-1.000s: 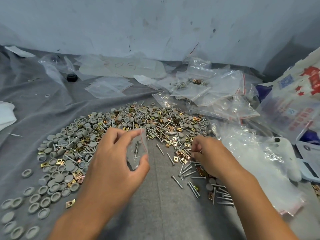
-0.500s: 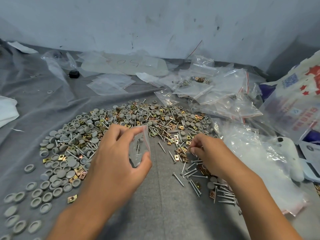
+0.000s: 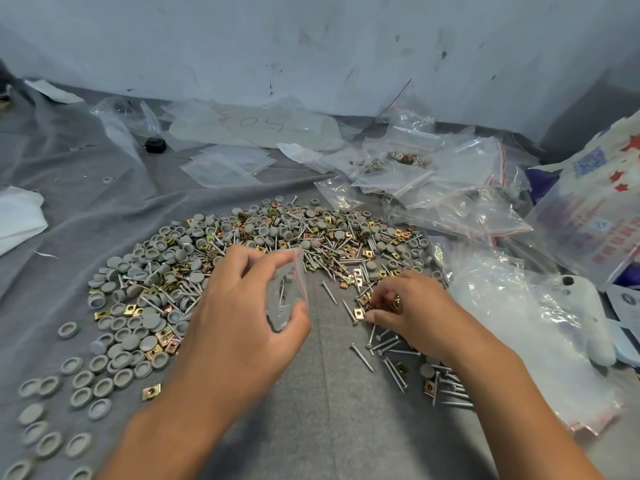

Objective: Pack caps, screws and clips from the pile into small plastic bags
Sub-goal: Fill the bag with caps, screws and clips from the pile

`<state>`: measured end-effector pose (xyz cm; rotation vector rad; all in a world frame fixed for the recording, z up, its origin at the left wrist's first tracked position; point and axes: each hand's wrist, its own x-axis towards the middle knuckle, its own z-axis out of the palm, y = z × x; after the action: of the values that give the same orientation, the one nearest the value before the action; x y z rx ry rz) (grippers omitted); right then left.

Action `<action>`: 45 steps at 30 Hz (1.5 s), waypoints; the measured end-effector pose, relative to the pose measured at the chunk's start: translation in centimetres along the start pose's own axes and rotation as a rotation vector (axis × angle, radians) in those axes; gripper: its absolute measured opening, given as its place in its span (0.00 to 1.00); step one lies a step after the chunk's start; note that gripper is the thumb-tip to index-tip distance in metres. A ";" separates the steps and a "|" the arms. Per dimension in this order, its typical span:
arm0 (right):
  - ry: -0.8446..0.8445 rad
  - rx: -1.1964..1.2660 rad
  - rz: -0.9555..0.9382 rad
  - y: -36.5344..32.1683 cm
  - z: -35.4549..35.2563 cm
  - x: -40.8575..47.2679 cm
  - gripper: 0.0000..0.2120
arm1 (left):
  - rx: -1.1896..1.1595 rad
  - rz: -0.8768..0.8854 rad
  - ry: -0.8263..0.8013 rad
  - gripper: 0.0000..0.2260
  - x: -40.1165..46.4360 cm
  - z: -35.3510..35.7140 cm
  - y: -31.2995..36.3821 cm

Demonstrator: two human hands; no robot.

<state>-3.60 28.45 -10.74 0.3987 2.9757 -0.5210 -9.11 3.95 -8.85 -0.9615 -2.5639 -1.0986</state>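
Observation:
A wide pile (image 3: 263,244) of grey round caps, silver screws and brass clips lies on the grey cloth. My left hand (image 3: 239,320) holds a small clear plastic bag (image 3: 287,292) upright between thumb and fingers; its mouth has a red zip strip and a screw shows inside. My right hand (image 3: 412,313) is down on the pile's right edge, its fingertips curled and pinching among brass clips (image 3: 360,311) and screws. What exactly it pinches is hidden by the fingers.
Loose grey caps (image 3: 79,379) spread to the lower left, screws (image 3: 394,368) below my right hand. Filled and empty clear bags (image 3: 443,188) lie behind on the right, a stack of empty bags (image 3: 533,327) at the right, flat bags (image 3: 225,164) behind the pile. A wall stands behind.
My right hand has dropped a little onto the clips and screws at the pile's edge. My left hand keeps the bag upright in nearly the same place.

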 end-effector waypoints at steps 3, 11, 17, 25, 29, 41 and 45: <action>0.020 -0.026 -0.011 -0.3 -0.1 0.1 0.03 | 0.004 0.007 -0.002 0.25 0.0 0.1 0.0; 0.596 0.443 -0.516 -6.6 -0.6 -2.1 0.02 | 0.022 0.030 0.004 0.25 0.1 0.2 0.2; 0.669 0.237 -0.636 -8.2 0.8 -2.5 0.05 | 0.029 0.041 -0.012 0.25 -0.1 0.5 0.3; 0.663 0.419 -0.549 -7.5 0.2 -2.4 0.07 | 0.013 0.039 -0.007 0.26 0.0 0.5 0.2; 0.596 0.424 -0.206 -3.5 -1.6 -1.4 0.07 | 0.003 0.037 -0.005 0.25 -0.1 0.3 0.2; 0.012 0.103 0.061 -0.3 0.2 -0.1 0.09 | 0.021 0.020 -0.020 0.26 -0.1 0.2 0.2; 0.097 0.057 -0.021 -1.1 0.3 0.6 0.08 | 0.024 0.022 -0.029 0.26 -0.1 0.2 0.2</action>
<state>-4.49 27.46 -10.79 0.4096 3.0668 -0.6074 -8.85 4.19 -8.91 -1.0040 -2.5771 -1.0529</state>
